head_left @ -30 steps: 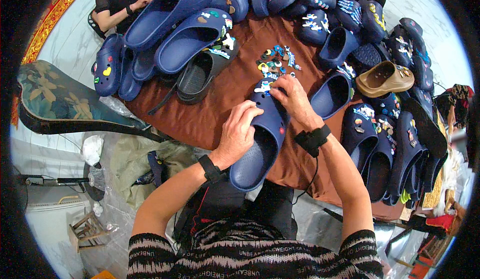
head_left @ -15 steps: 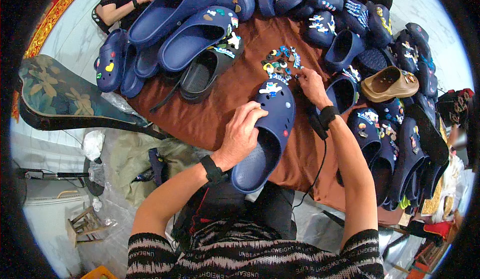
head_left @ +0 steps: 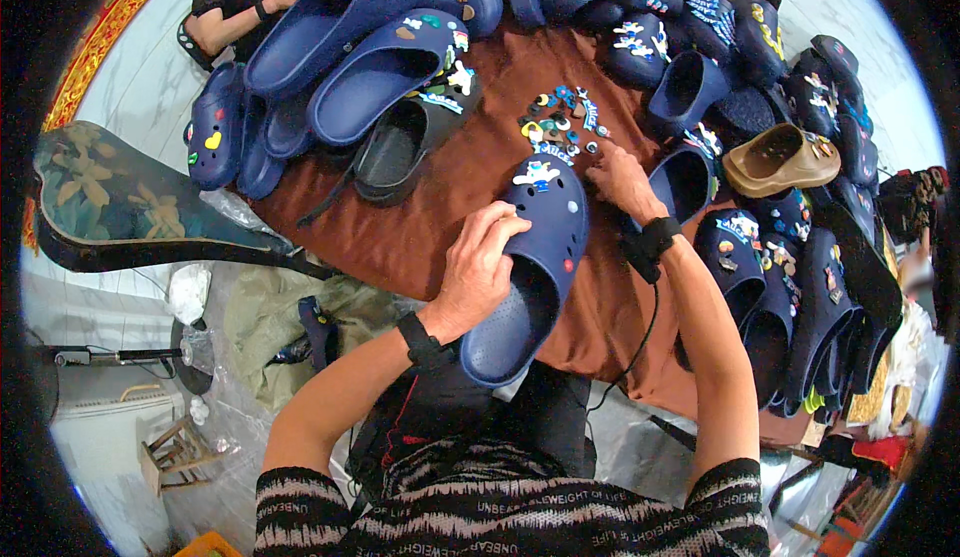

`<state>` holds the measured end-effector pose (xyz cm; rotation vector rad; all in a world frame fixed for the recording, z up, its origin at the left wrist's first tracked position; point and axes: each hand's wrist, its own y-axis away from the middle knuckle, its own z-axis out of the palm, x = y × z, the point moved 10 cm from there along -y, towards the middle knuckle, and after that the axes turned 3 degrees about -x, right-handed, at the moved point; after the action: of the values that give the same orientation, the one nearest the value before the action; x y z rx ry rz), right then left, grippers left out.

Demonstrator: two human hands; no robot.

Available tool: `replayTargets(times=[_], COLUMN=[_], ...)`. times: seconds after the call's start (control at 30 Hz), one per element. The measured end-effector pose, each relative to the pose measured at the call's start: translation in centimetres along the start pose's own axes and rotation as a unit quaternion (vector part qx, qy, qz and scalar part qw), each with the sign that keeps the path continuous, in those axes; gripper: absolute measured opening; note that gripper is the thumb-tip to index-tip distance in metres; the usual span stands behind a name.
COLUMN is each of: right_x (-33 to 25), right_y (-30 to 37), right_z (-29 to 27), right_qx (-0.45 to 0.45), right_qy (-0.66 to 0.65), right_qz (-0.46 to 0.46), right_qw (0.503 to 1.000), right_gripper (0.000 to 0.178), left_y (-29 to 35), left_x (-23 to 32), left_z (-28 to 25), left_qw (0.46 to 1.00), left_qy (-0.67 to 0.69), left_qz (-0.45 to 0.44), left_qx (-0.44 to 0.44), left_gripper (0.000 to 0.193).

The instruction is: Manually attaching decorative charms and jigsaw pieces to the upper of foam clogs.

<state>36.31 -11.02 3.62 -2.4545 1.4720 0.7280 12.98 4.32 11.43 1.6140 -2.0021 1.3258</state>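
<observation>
Fingers of the left hand (head_left: 478, 269) curl over the rim of the navy foam clog (head_left: 530, 267) at frame centre, propped on the brown cloth (head_left: 440, 197); it could tip. The right hand (head_left: 620, 179) reaches, fingers spread, among small shoe charms (head_left: 556, 127), which could scatter.

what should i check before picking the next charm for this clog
1. Left hand steadies the navy clog by its side: ok.
2. Clog lies on the brown cloth, top facing up: ok.
3. Right hand is at the charm pile: ok.
4. A charm is pinched in the right fingers: cannot tell.
5. Free holes remain on the clog's top beside the white charm: ok.
</observation>
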Motion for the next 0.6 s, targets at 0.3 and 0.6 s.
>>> replayTargets(times=[0.3, 0.6], right_x=[-5.4, -5.8], right_y=[-2.1, -2.5], right_z=[0.8, 1.2], right_qx=[-0.050, -0.006], right_qy=[-0.171, -0.012], right_qz=[-0.142, -0.166], right_qw=[0.974, 0.986], right_gripper=[0.029, 0.030], left_y=[0.0, 0.0], left_x=[-0.1, -0.1], left_z=[0.1, 0.1], left_qw=[1.000, 1.000], left_qy=[-0.006, -0.008], left_qz=[0.000, -0.001], left_qx=[-0.001, -0.002], left_gripper=[0.049, 0.050])
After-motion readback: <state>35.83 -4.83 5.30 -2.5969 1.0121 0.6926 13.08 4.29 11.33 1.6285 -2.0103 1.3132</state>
